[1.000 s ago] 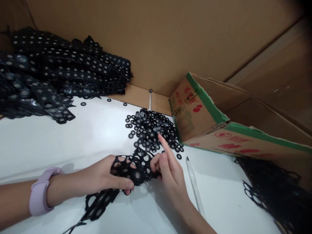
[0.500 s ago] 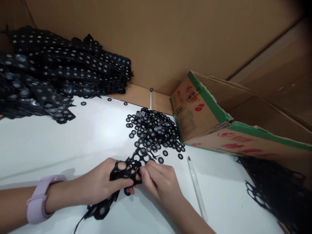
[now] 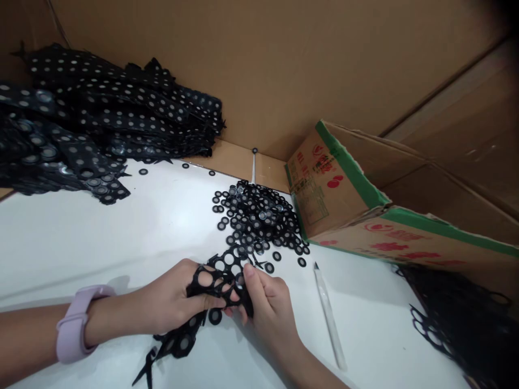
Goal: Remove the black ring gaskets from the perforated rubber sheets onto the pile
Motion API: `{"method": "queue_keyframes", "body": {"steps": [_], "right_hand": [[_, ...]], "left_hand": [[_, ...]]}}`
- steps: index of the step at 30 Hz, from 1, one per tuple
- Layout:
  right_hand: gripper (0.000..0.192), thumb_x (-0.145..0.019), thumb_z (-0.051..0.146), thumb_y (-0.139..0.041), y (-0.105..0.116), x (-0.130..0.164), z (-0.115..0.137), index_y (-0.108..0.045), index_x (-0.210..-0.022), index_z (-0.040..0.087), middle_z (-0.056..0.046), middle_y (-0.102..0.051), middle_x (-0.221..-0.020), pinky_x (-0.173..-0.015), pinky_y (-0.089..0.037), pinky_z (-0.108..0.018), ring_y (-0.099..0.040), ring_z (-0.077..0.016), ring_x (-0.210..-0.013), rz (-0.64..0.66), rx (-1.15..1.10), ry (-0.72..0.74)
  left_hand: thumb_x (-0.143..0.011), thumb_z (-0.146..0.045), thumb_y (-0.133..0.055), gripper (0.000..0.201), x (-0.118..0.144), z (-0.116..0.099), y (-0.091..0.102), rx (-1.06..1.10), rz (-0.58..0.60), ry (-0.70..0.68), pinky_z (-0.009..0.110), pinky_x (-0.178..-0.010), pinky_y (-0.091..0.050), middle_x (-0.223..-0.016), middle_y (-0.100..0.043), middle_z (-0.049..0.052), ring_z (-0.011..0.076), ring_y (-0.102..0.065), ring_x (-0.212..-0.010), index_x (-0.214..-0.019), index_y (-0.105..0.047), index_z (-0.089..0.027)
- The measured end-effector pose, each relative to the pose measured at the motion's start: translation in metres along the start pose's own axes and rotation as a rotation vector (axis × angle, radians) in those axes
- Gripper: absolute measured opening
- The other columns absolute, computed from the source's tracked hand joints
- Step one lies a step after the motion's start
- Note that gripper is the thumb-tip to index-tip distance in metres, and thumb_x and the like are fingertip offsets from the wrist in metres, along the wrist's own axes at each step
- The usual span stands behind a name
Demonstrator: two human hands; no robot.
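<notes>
Just my side of the pile of loose rings (image 3: 261,210), I am clasping the holed black strip (image 3: 244,302) in my left hand (image 3: 172,302) and pinching its edge with my right hand (image 3: 272,305); bracing it near the thumbs is probably sparing the webbing. White tabletop (image 3: 170,227) is spreading left of the pile, a carton (image 3: 324,186) standing right, a cardboard wall (image 3: 263,70) rising behind.

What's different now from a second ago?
The right hand has drawn back from the pile of small black discs, its index finger now folded in and thumb on the perforated black sheet. The left hand still grips that sheet; the slim white pen lies unmoved.
</notes>
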State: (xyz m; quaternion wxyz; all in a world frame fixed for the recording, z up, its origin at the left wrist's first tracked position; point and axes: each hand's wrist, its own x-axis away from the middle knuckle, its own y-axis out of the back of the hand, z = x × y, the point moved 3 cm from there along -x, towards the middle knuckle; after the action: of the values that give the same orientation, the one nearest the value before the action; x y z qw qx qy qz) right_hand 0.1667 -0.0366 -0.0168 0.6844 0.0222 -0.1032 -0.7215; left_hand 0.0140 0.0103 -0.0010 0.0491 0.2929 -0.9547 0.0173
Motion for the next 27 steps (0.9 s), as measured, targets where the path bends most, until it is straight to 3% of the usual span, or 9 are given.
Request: {"method": "queue_keyframes", "body": {"steps": [5,8,11,14,16,20,24,27], "right_hand": [[0.060,-0.098,0.059,-0.043,0.022,-0.004,0.004,-0.053,-0.053,0.021,0.003,-0.052,-0.036,-0.043,-0.041,-0.022,-0.047,-0.0108,-0.037,-0.277,0.016,-0.012],[0.054,-0.098,0.061,-0.041,0.030,-0.010,0.008,-0.067,-0.082,0.017,0.006,-0.049,-0.036,-0.043,-0.041,-0.022,-0.045,-0.0109,-0.034,-0.272,0.057,0.036],[0.048,-0.099,0.057,-0.042,0.034,-0.016,0.011,-0.065,-0.112,0.016,0.009,-0.047,-0.038,-0.042,-0.039,-0.020,-0.043,-0.0103,-0.035,-0.284,0.062,0.057],[0.035,-0.098,0.051,-0.050,0.040,-0.019,0.013,-0.059,-0.108,0.019,0.013,-0.042,-0.037,-0.036,-0.031,-0.017,-0.036,-0.0087,-0.032,-0.367,0.009,0.034],[0.032,-0.097,0.051,-0.051,0.042,-0.019,0.014,-0.058,-0.100,0.020,0.013,-0.040,-0.036,-0.036,-0.031,-0.016,-0.035,-0.0084,-0.032,-0.379,0.014,0.056],[0.044,-0.101,0.053,-0.040,0.041,-0.019,0.013,-0.065,-0.094,0.017,0.010,-0.042,-0.038,-0.041,-0.037,-0.020,-0.040,-0.0095,-0.035,-0.316,0.117,0.135],[0.051,-0.106,0.048,-0.028,0.041,-0.021,0.013,-0.061,-0.127,0.015,0.009,-0.045,-0.045,-0.049,-0.042,-0.024,-0.045,-0.0124,-0.041,-0.172,0.181,0.166],[0.047,-0.106,0.047,-0.030,0.040,-0.019,0.029,-0.059,-0.130,0.018,0.005,-0.053,-0.056,-0.053,-0.046,-0.024,-0.052,-0.0132,-0.049,-0.005,0.352,0.307]], "left_hand": [[-0.095,-0.029,-0.061,0.019,0.009,-0.001,-0.008,0.033,-0.019,0.098,0.026,-0.089,-0.053,-0.096,-0.079,0.000,0.0218,-0.071,-0.094,-0.096,-0.080,-0.023],[-0.091,-0.027,-0.066,0.012,0.012,0.003,-0.011,0.186,-0.016,0.193,0.029,-0.092,-0.053,-0.100,-0.078,-0.001,0.0225,-0.071,-0.100,-0.099,-0.074,-0.022],[-0.080,-0.029,-0.077,0.024,0.016,0.010,-0.007,0.216,-0.071,0.373,0.032,-0.090,-0.053,-0.101,-0.076,-0.001,0.0258,-0.069,-0.104,-0.101,-0.069,-0.022],[-0.069,-0.032,-0.083,0.038,0.023,0.012,-0.002,0.096,-0.131,0.597,0.033,-0.085,-0.051,-0.098,-0.075,-0.001,0.0293,-0.067,-0.103,-0.102,-0.068,-0.021],[-0.069,-0.034,-0.083,0.037,0.025,0.009,-0.002,0.126,-0.136,0.631,0.033,-0.085,-0.050,-0.096,-0.075,-0.002,0.0291,-0.066,-0.103,-0.101,-0.069,-0.022],[-0.065,-0.036,-0.086,0.034,0.023,0.001,-0.001,0.277,-0.246,0.557,0.032,-0.083,-0.048,-0.089,-0.076,-0.002,0.0263,-0.066,-0.097,-0.092,-0.072,-0.021],[-0.068,-0.040,-0.086,0.030,0.019,-0.003,-0.003,0.392,-0.208,0.434,0.030,-0.079,-0.046,-0.084,-0.076,-0.001,0.0236,-0.066,-0.087,-0.086,-0.075,-0.019],[-0.071,-0.039,-0.085,0.025,0.020,-0.002,-0.001,0.412,-0.256,0.442,0.029,-0.078,-0.046,-0.083,-0.075,-0.002,0.0222,-0.065,-0.085,-0.084,-0.075,-0.020]]}}
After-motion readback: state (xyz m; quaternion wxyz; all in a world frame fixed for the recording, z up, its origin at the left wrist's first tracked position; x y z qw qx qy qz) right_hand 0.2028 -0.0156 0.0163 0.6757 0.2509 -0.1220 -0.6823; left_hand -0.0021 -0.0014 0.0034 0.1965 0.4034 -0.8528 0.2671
